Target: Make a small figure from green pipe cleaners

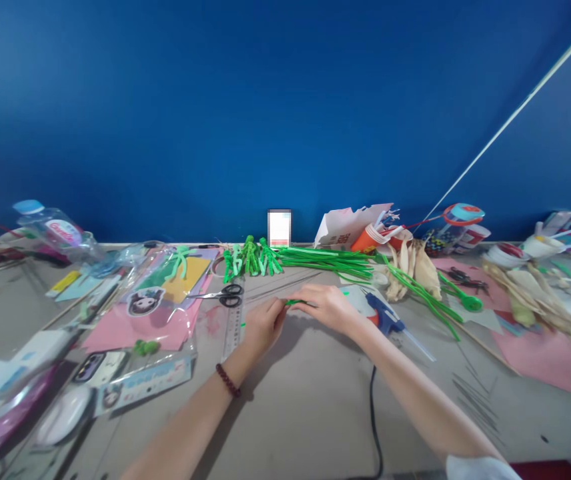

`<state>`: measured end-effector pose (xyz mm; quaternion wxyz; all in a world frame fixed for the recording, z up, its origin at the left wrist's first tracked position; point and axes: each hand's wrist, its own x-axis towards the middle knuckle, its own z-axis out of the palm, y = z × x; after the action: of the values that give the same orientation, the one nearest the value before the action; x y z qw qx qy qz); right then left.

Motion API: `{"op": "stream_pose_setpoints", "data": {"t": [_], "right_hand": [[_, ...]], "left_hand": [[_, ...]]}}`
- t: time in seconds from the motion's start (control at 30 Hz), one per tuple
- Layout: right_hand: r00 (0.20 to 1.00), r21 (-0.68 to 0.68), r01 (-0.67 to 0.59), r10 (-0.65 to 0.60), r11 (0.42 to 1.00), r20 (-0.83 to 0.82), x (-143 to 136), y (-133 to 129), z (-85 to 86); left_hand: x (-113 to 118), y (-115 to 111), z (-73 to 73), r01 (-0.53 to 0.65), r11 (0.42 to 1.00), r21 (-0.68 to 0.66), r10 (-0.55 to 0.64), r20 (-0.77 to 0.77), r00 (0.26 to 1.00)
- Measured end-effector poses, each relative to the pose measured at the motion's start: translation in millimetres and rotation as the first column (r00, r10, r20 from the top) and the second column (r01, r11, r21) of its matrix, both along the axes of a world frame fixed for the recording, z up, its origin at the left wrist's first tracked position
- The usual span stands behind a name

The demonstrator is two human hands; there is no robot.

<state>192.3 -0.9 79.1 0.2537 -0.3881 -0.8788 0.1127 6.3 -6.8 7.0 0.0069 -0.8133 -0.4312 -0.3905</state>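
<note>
- My left hand (264,327) and right hand (329,308) meet over the grey tabletop (300,413), fingertips pinched on a small green strip (295,303) between them; its far details are too small to make out.
- Tabletop stretches between my forearms toward me – the black cord (374,427) runs down through it, nearer my right arm.
- The table's far edge meets a smooth, matte blue wall (285,120); just in front lie fuzzy, twisted green bundles (250,257) and long, thin green stems (335,261).
- To the left, a flat clear ruler (232,333) lies near my left hand, metal scissors (231,295) with black loops beyond it, then glossy plastic over a pink sheet (108,330).
- To the right, the hard blue glue gun (388,317) sits close by my right wrist – wrinkled, papery tan husks (415,270) stand farther out.
- Round dark-red beads (228,380) circle my left wrist.
</note>
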Motion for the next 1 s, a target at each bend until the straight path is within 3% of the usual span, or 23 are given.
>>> {"op": "stream_pose_setpoints", "data": {"t": [0.23, 0.47, 0.67, 0.8, 1.0], "right_hand": [[0.984, 0.152, 0.01, -0.036, 0.988, 0.172, 4.7, 3.5, -2.4], [0.991, 0.112, 0.025, -0.039, 0.993, 0.126, 8.1, 5.0, -0.2], [0.998, 0.054, 0.031, -0.034, 0.998, 0.057, 6.5, 4.7, 0.6], [0.999, 0.045, 0.019, -0.021, 0.999, 0.034, 7.4, 5.4, -0.2], [0.999, 0.061, 0.02, -0.023, 0.998, 0.048, 7.8, 7.4, -3.8]], "left_hand": [[1.3, 0.3, 3.8, 0.016, 0.999, -0.028, -0.016, -0.006, 1.0], [0.0, 0.9, 4.7, 0.041, 0.998, -0.054, -0.039, 0.027, 0.999], [-1.7, 1.5, 0.9, 0.035, 0.996, -0.079, -0.024, 0.129, 0.991], [-1.3, 0.9, -0.3, 0.093, 0.989, -0.113, -0.064, 0.238, 0.969], [3.4, -1.2, 8.0, 0.115, 0.979, -0.166, -0.055, 0.33, 0.942]]}}
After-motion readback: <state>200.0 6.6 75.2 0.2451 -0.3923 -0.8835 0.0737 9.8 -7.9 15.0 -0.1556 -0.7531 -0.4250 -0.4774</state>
